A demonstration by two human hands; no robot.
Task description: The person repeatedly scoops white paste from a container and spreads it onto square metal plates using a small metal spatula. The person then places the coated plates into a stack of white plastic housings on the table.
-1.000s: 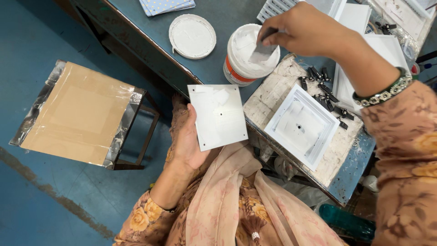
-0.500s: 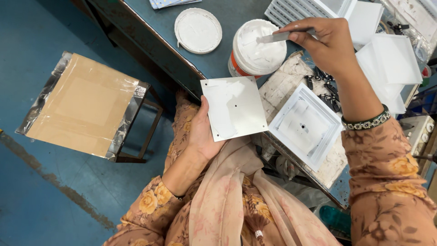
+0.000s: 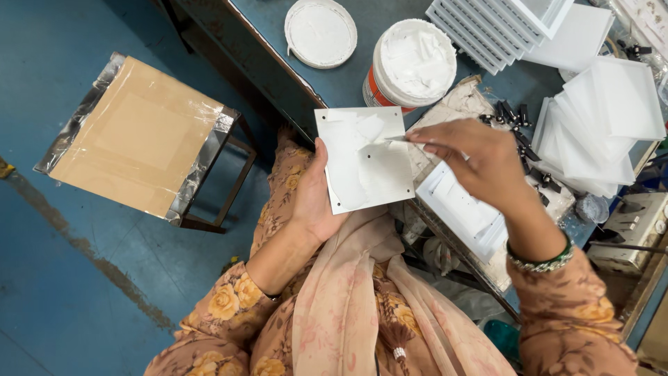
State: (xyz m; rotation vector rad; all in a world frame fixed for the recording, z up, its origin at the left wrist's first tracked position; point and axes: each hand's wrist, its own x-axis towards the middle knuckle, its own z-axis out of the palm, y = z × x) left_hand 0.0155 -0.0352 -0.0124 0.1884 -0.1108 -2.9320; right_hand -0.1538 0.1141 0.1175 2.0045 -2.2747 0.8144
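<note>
My left hand [image 3: 314,202] grips a square white plate [image 3: 365,159] by its edge, just below the open tub of white paste [image 3: 413,64]. My right hand [image 3: 480,161] pinches a small spatula [image 3: 394,140], spreading paste on the plate.

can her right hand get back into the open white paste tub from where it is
Probably yes: the right hand holds a small spreader over the white plate, and the open tub stands just beyond with nothing between.

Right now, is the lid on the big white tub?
No, the lid lies on the table beside the open tub of white paste.
</note>
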